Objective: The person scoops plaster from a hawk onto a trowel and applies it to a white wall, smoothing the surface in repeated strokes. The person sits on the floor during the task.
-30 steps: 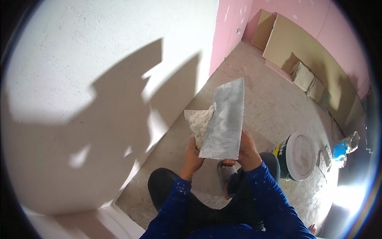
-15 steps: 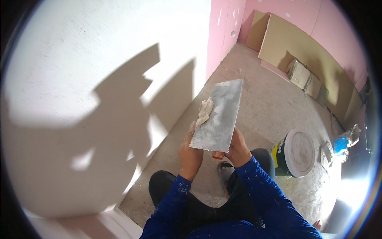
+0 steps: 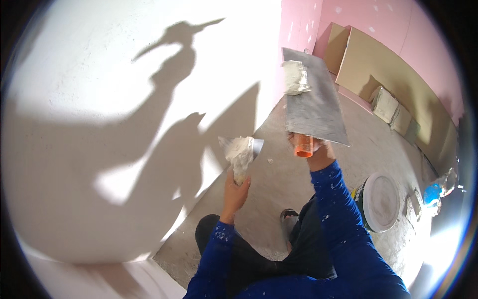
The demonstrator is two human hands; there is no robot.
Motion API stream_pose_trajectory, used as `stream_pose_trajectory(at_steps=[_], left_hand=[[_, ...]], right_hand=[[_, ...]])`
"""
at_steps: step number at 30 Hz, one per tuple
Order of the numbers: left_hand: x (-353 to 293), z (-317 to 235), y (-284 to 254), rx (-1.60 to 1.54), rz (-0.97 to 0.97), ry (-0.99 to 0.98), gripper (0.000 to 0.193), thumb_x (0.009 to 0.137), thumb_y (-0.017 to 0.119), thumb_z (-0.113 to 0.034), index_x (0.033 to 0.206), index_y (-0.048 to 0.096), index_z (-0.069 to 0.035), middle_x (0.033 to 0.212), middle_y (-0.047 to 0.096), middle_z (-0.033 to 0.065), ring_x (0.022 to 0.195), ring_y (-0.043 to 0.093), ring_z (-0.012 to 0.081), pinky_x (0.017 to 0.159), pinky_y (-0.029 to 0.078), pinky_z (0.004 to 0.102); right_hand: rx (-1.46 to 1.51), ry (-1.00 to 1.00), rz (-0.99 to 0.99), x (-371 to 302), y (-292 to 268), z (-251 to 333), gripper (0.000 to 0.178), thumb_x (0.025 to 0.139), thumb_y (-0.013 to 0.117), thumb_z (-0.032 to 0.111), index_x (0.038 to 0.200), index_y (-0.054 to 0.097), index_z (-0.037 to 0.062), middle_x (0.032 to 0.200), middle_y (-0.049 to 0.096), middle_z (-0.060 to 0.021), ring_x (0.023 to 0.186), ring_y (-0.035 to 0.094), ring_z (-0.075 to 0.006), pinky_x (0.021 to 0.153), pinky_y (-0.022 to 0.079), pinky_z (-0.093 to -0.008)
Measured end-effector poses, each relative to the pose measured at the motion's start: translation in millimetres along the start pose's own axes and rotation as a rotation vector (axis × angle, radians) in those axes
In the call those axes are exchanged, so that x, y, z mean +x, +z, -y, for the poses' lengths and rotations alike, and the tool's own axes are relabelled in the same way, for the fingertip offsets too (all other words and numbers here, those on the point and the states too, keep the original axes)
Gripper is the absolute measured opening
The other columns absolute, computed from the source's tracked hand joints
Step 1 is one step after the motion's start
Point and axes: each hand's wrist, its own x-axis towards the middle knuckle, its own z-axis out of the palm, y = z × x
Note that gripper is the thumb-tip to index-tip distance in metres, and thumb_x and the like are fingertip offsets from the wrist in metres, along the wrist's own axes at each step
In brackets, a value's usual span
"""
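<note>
My left hand (image 3: 235, 195) is closed around a putty knife (image 3: 258, 147), whose blade is mostly covered by a lump of pale compound (image 3: 240, 151). My right hand (image 3: 322, 153) grips the orange handle (image 3: 303, 146) of a wide plastering trowel (image 3: 321, 109) from below. The grey blade of the trowel is raised and faces me, with a thick ridged patch of compound (image 3: 297, 77) near its far left edge. A gap separates the two tools. The fingers of my right hand are partly hidden behind the handle and blade.
A white wall (image 3: 234, 55) with shadows on it rises at my left. Tan boards (image 3: 393, 70) lean against the pink wall (image 3: 368, 15), with a wrapped bundle (image 3: 386, 105) before them. A lidded bucket (image 3: 382, 202) stands right of my knee, near a blue item (image 3: 432, 193).
My hands have moved apart. The trowel has risen up and to the right in my right hand. The putty knife, loaded with compound, has come into sight in my left hand.
</note>
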Motion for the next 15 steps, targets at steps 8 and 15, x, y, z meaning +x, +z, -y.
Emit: stream_pose_trajectory(at_steps=[8,15], left_hand=[[-25,3,-47,-0.339,0.157,-0.349,0.062,0.090,0.072,-0.014,0.140,0.040,0.000,0.070,0.055,0.0013,0.047,0.050,0.0100,0.040,0.040,0.0253],[-22,1,-51,-0.169,0.110,-0.458,0.037,0.087,0.073,-0.008,0.118,0.057,0.000,0.068,0.056,0.0015,0.047,0.049,0.0103,0.041,0.040,0.0248]], right_hand=[[-0.396,-0.066,-0.467,-21,-103,43,0.043,0.099,0.058,0.037,0.131,0.056,0.0079,0.123,0.066,-0.0108,0.110,0.067,-0.0273,0.082,0.061,-0.0401],[-0.470,0.062,-0.692,-40,-256,13,0.047,0.099,0.057,0.042,0.130,0.056,0.0078,0.120,0.067,-0.0117,0.103,0.069,-0.0260,0.077,0.061,-0.0401]])
